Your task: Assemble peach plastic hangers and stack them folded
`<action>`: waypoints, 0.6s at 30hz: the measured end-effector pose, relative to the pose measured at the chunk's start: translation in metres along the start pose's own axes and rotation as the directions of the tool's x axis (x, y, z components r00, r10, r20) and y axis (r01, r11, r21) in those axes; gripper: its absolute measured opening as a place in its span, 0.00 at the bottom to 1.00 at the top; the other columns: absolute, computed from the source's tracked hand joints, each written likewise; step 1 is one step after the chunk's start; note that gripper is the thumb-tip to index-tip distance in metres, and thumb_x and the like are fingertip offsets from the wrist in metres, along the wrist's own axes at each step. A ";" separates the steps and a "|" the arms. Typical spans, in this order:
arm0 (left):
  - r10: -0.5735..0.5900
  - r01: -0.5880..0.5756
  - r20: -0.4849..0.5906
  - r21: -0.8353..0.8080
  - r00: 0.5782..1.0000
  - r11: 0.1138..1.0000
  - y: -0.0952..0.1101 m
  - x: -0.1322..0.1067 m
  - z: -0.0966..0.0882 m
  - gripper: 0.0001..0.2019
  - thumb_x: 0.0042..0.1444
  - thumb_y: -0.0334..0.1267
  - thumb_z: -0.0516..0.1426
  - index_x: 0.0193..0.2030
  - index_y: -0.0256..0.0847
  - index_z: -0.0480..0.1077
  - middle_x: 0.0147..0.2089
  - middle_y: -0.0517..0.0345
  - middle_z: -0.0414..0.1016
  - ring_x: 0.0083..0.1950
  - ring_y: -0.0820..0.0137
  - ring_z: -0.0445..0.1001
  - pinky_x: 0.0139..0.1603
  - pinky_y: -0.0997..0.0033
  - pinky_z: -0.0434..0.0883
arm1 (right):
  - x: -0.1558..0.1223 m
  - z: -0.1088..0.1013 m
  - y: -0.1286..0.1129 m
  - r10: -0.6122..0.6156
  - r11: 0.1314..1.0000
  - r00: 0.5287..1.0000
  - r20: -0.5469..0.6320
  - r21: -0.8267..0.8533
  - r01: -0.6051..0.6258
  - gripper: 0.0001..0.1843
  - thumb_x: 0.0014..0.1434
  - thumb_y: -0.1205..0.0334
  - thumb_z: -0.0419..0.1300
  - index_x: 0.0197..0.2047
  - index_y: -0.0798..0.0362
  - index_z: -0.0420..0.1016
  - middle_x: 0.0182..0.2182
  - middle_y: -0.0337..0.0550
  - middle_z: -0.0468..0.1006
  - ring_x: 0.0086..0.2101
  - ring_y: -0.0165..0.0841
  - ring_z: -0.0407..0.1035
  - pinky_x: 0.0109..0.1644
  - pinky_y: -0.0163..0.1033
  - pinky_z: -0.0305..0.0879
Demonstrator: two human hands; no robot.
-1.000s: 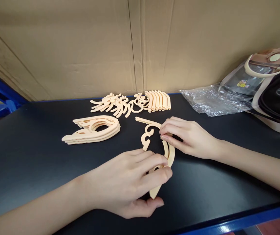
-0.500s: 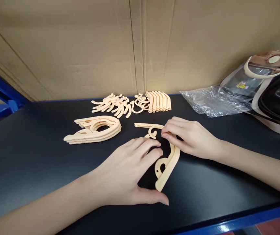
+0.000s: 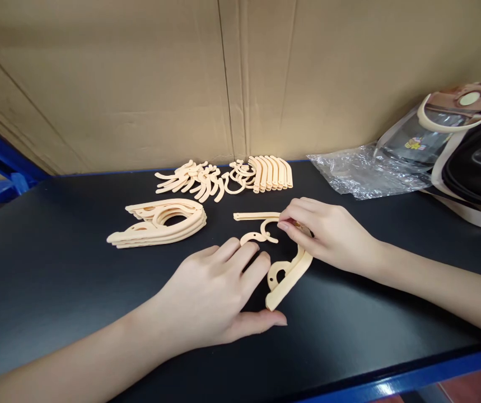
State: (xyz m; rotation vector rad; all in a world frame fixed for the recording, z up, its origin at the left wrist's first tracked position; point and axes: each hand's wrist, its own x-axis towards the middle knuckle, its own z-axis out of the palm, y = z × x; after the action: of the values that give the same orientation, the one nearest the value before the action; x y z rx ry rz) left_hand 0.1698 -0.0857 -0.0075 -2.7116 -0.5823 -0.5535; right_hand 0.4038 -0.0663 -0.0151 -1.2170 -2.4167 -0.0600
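Right hand pinches the bend of a part-built hanger between thumb and fingers; the left hand is spread, thumb by the hanger's near end, contact unclear. Joining the hanger's pieces seems the step in hand. Its far bar runs under the right fingers, which hide the joint. Just beyond the left hand lie a hook and a small curved piece. The next move likely calls for a firm right pinch while the left lines pieces up. Farther out on the surface are stacked hangers and loose pieces.
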 end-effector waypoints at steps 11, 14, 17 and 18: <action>0.036 -0.037 0.014 0.107 0.999 0.994 0.003 -0.002 -0.003 0.21 0.61 0.55 0.55 0.35 0.36 0.71 0.40 0.49 0.81 0.34 0.64 0.77 0.25 0.68 0.71 | 0.000 0.002 0.004 0.075 0.989 0.997 0.019 -0.130 -0.072 0.04 0.64 0.64 0.57 0.42 0.53 0.72 0.37 0.38 0.75 0.37 0.32 0.70 0.32 0.36 0.59; 0.034 -0.035 0.012 0.111 0.999 0.993 0.000 -0.002 0.000 0.22 0.61 0.56 0.54 0.35 0.36 0.72 0.39 0.49 0.81 0.34 0.64 0.77 0.25 0.68 0.71 | 0.000 0.000 0.004 0.119 0.983 0.992 0.028 -0.143 -0.114 0.03 0.63 0.66 0.58 0.40 0.52 0.72 0.33 0.35 0.75 0.34 0.31 0.69 0.31 0.36 0.58; 0.024 -0.025 0.005 0.129 1.000 0.991 -0.001 -0.001 0.000 0.22 0.61 0.55 0.54 0.37 0.35 0.72 0.37 0.51 0.80 0.33 0.65 0.76 0.25 0.68 0.70 | 0.001 0.000 0.004 0.143 0.979 0.989 0.021 -0.151 -0.138 0.02 0.62 0.67 0.58 0.38 0.52 0.72 0.31 0.34 0.73 0.32 0.29 0.68 0.29 0.35 0.57; 0.023 -0.023 0.002 0.134 1.000 0.991 -0.001 -0.001 -0.001 0.21 0.61 0.55 0.55 0.37 0.35 0.72 0.36 0.52 0.79 0.32 0.65 0.75 0.25 0.68 0.69 | 0.001 0.000 0.003 0.147 0.977 0.989 0.018 -0.160 -0.142 0.02 0.62 0.67 0.58 0.38 0.52 0.71 0.31 0.34 0.74 0.32 0.30 0.68 0.29 0.35 0.56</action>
State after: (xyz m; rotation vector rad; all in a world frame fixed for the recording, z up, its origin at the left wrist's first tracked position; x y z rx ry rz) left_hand 0.1684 -0.0860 -0.0068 -2.5885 -0.5671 -0.4890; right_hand 0.4058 -0.0633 -0.0156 -1.4706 -2.3783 -0.1946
